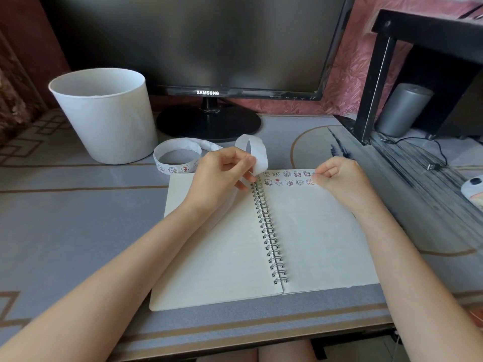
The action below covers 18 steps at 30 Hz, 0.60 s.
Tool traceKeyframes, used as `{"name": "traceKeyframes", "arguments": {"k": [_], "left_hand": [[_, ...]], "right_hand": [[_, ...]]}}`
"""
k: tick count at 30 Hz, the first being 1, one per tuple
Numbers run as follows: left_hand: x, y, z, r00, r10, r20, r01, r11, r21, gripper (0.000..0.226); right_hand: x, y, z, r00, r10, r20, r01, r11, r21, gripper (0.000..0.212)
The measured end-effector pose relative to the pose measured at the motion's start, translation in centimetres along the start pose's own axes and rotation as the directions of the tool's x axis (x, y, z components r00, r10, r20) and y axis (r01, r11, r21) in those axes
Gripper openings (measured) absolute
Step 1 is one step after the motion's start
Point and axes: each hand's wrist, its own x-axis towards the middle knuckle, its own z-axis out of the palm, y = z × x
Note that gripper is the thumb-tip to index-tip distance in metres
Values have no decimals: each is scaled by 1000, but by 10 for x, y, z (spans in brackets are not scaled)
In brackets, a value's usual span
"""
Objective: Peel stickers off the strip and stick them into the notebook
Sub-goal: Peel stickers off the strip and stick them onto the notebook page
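While both bare forearms reach in from the lower edge of the head view, one spiral-bound notebook (pixel 222 244) lies open at two pages on the grey desk mat (pixel 65 218). One strip (pixel 171 169) of stickers runs from a loose coil just beyond the notebook's top left corner, where four printed figures show on its outer face, to a raised loop over the spiral binding. On the right page, near the top edge, a row of five stickers (pixel 289 182) is stuck down. A second row lies just above it, though whether those sit on the page or on a length of strip stretched across it is hard to tell.

One white bin (pixel 104 118) stands at the left beside one dark monitor (pixel 203 40); only its inner wall shows, the bottom being out of sight. One grey cylinder (pixel 403 108) stands under a black shelf (pixel 428 30) at the right.

The left hand (pixel 222 173) hovers over the left page, thumb and forefinger pinching the loop of strip, the other fingers fanned downward. The right hand (pixel 337 176) rests on the right page, fingers curled, fingertips pinching at the right end of the upper row.
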Motion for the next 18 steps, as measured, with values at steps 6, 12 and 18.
{"name": "traceKeyframes", "arguments": {"k": [6,12,18], "left_hand": [[0,-1,1,1000,1,0,-1,1000,-3,18],[0,-1,0,1000,6,1,-6,1000,-3,19],[1,-1,0,1000,14,4,-14,1000,4,19]], "right_hand": [[-1,-3,-3,1000,23,0,-23,996,88,3],[-1,-2,-2,999,31,32,-33,997,63,15],[0,-2,-1,1000,22,4,-23,997,68,12]]}}
